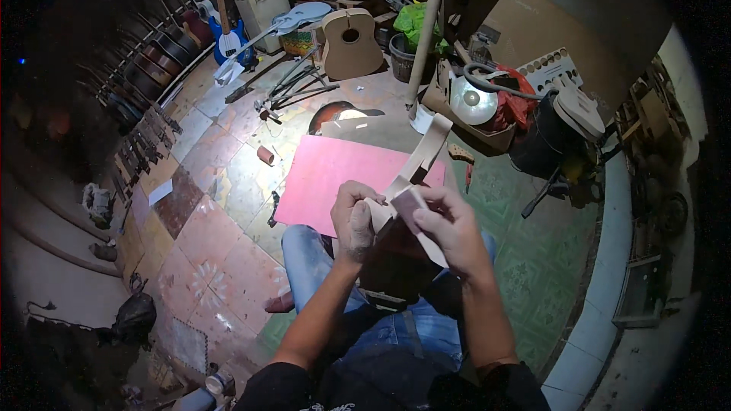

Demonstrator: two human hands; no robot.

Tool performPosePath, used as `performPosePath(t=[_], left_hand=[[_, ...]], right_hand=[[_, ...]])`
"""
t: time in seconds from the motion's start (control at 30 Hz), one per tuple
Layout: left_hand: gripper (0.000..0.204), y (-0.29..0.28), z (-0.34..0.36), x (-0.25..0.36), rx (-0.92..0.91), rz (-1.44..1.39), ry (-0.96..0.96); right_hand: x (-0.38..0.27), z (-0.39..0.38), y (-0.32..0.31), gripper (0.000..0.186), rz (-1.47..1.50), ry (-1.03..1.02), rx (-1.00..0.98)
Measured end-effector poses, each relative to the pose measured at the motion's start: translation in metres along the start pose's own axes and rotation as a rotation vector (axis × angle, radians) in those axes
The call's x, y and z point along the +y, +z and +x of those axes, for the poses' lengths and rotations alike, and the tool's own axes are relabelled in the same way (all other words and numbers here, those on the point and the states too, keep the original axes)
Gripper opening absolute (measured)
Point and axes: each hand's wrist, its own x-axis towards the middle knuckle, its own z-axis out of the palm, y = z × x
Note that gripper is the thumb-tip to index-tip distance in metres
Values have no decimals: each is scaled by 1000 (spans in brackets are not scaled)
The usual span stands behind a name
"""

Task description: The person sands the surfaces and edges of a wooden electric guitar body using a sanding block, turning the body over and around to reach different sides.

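My left hand is closed round the near end of a pale wooden guitar neck, which slants away up and to the right. In my right hand is a sanding block, a flat pale wooden strip with a brownish-pink face, gripped between thumb and fingers. The block lies across the neck close to my left fingers; whether the two touch is hard to tell. Beyond both hands spreads a pink sheet, partly covered by the neck. Pale dust coats my left hand.
An unfinished guitar body stands ahead on the tiled floor, near a metal stand. A pole rises beyond the neck. To the right are a cardboard box with a bright lamp and a black bucket. Guitars line the left rack.
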Motion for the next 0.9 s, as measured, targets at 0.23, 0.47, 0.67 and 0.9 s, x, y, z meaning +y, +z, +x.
performPosePath(t=[0.23, 0.47, 0.67, 0.9], left_hand=[[53, -1, 1, 5, -2, -19, -12], [56, 4, -4, 6, -9, 96, -24], [47, 4, -6, 8, -58, 51, -51], [56, 1, -1, 6, 18, -10, -57]], right_hand=[[12, 7, -4, 33, -156, 43, -22], [17, -4, 25, 34, 93, -94, 187], [20, -16, 33, 30, 252, -69, 216], [46, -11, 33, 34, 112, -175, 271]])
